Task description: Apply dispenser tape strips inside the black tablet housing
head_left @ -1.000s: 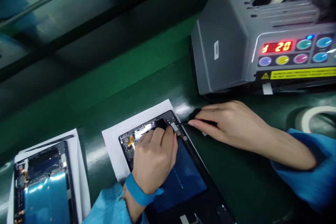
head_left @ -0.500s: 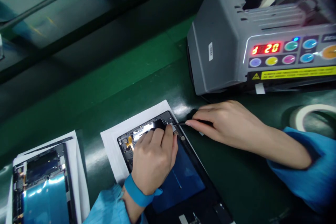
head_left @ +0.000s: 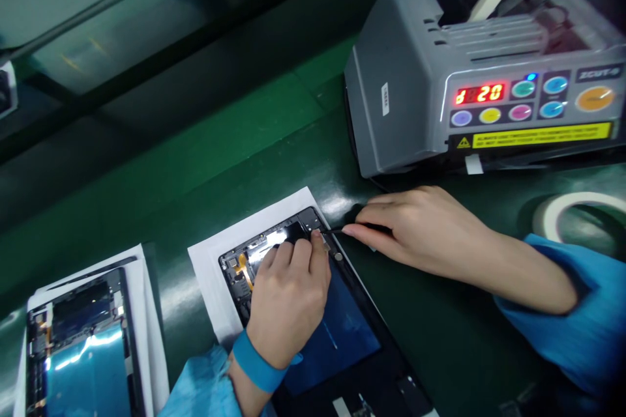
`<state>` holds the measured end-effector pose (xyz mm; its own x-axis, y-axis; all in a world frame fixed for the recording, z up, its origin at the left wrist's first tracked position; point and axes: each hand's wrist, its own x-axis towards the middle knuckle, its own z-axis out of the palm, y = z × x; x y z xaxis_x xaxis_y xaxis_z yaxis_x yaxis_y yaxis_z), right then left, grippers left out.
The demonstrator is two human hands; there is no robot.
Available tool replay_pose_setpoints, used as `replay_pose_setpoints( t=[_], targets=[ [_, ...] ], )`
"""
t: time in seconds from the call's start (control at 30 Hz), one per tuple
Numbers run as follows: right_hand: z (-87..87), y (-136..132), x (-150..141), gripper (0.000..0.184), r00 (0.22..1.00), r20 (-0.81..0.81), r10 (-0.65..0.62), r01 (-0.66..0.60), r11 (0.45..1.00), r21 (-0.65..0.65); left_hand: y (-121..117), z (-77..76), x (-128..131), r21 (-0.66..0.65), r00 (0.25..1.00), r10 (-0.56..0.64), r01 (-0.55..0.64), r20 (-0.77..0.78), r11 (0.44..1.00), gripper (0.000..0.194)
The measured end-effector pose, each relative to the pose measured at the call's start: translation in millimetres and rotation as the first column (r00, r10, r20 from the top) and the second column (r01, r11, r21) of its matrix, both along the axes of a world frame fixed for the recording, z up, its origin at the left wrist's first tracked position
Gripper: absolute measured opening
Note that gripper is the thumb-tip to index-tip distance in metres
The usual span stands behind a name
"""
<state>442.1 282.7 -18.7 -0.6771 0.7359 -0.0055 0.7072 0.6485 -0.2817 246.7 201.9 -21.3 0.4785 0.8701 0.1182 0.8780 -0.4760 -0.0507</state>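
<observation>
A green surface [head_left: 235,137] carries a grey tape dispenser [head_left: 420,78] at its far right and, toward the near edge, an opened tablet [head_left: 342,339] on a white sheet [head_left: 210,273], its long axis running from the near right to the far left, with a second opened tablet [head_left: 83,352] at the near left corner. The left hand [head_left: 288,300] lies on the tablet's far end, fingers curled and pressing down by the dark strip [head_left: 293,232] at the top edge. The right hand [head_left: 425,228] comes in from the right, pinched shut on thin black tweezers [head_left: 332,230] whose tips meet the left fingertips [head_left: 315,238] at the tablet's far right corner, so both hands sit at that corner, the left nearer.
</observation>
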Motion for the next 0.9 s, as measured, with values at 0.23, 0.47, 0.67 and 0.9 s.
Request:
replay_pose_setpoints(
  t=[0.23, 0.47, 0.67, 0.9],
  targets=[
    [13.5, 3.3, 11.8, 0.043, 0.997, -0.039, -0.073, 0.078, 0.987, 0.138, -2.3, -1.5, 1.7, -0.003, 1.0, 0.017, -0.017, -0.019, 1.0, 0.038],
    [4.4, 0.4, 7.3, 0.041, 0.998, -0.041, -0.043, 0.049, 0.987, 0.152, -0.2, -1.7, 1.5, -0.015, 1.0, 0.016, -0.017, -0.018, 1.0, 0.038],
    [3.9, 5.1, 5.3, 0.04, 0.999, -0.041, -0.023, 0.027, 0.994, 0.109, 2.6, 2.2, 2.4, -0.055, 0.999, 0.018, -0.019, -0.026, 0.998, 0.034],
    [6.1, 5.7, 3.5, 0.037, 1.0, -0.011, 0.0, 0.001, 0.999, 0.041, 15.1, 10.2, -6.8, -0.264, 0.929, 0.188, -0.103, 0.319, 0.959, 0.024]
  ],
)
